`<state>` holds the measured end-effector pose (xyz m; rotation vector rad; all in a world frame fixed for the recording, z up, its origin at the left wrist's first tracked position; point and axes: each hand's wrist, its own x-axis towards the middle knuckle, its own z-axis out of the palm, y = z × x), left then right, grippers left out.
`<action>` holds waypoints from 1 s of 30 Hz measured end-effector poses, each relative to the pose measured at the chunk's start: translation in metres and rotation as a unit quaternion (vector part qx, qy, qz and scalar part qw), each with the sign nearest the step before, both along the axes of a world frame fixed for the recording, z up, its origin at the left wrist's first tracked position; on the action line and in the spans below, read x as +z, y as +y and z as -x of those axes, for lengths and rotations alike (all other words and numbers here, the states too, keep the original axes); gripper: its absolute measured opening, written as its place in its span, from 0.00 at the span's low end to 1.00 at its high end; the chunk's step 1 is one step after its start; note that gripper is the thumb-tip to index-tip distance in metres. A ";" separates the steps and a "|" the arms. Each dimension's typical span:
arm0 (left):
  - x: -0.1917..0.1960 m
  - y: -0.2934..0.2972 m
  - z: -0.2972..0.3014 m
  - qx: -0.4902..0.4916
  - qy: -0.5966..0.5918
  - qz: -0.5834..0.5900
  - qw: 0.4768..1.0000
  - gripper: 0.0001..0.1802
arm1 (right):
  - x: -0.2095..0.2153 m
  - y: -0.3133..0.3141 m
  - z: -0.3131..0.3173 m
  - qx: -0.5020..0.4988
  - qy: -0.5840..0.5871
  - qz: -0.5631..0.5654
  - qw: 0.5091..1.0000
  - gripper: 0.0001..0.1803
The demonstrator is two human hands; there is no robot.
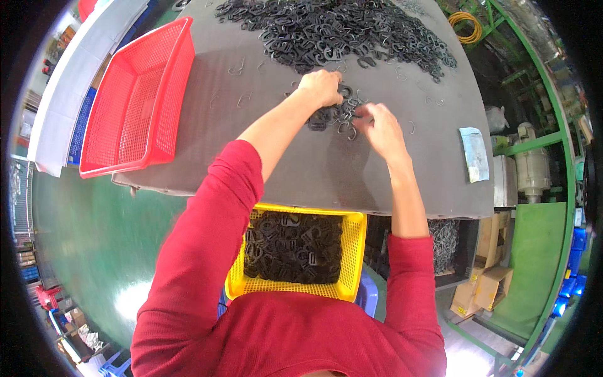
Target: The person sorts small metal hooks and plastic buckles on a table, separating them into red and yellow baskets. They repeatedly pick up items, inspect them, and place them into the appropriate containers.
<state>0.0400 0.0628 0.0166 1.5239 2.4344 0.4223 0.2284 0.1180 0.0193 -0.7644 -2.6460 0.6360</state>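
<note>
My left hand reaches over a small heap of black buckle-like pieces and silvery metal hooks on the grey tabletop. Its fingers curl down, and whatever is between them is hidden. At the right edge of the same heap is my right hand, its fingers smeared by motion, so its grip is unclear. Beyond my hands spreads a large pile of black ring-shaped pieces. A yellow basket in front of my body holds many black buckle-like pieces.
On the left stands a red perforated basket. Loose metal hooks are scattered over the table. A light-blue cloth-like piece lies at its right edge. Cardboard boxes, a tray of metal pieces and a green frame stand right.
</note>
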 end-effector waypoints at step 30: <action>-0.020 -0.118 -0.019 -0.051 0.127 -0.182 0.974 0.21 | -0.007 -0.031 0.050 0.034 -0.092 -0.025 0.995 0.25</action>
